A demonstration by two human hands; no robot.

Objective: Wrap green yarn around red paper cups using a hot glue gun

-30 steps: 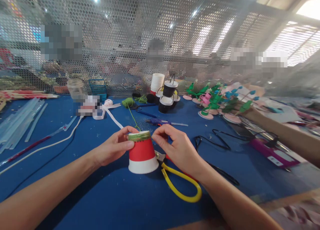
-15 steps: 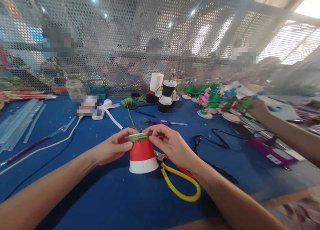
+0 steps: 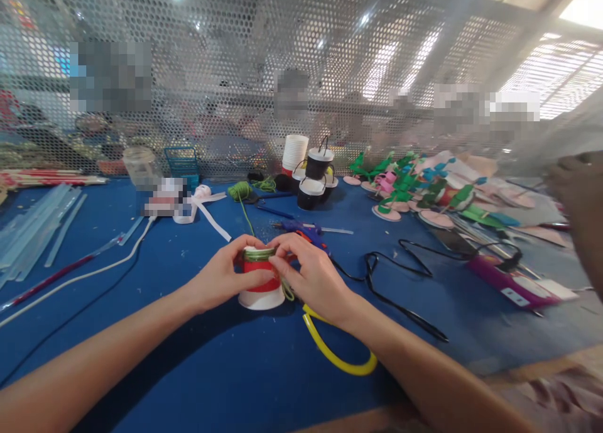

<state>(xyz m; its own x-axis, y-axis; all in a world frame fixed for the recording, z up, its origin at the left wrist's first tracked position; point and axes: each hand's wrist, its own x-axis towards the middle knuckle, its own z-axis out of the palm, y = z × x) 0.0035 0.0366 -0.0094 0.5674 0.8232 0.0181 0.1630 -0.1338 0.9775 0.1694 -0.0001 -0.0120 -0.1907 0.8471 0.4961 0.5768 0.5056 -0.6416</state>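
Observation:
An upside-down red and white paper cup (image 3: 260,299) stands on the blue table, with green yarn (image 3: 259,255) wound around its narrow upper end. My left hand (image 3: 230,271) is closed around the cup's left side, its thumb lying across the red band. At the upper right of the cup, my right hand (image 3: 313,273) pinches the green yarn; the fingertips partly hide the pinch. A loose loop of yarn hangs below those fingers. From the cup a strand runs back to a green yarn ball (image 3: 240,191). Yellow-handled scissors (image 3: 342,361) lie partly hidden under my right forearm.
Behind the cup lies a blue glue gun (image 3: 301,227). Black lidded cups (image 3: 311,194) and stacked white cups (image 3: 295,153) stand farther back. Green craft figures (image 3: 402,191) and a purple power strip (image 3: 504,282) are right; glue sticks (image 3: 35,232) lie left. Another person's arm (image 3: 579,200) reaches in at right.
My left thumb has slid from the rim down across the red band. The cup sits slightly farther back, and a yarn loop now shows under my right hand. The other person's arm has drawn back right.

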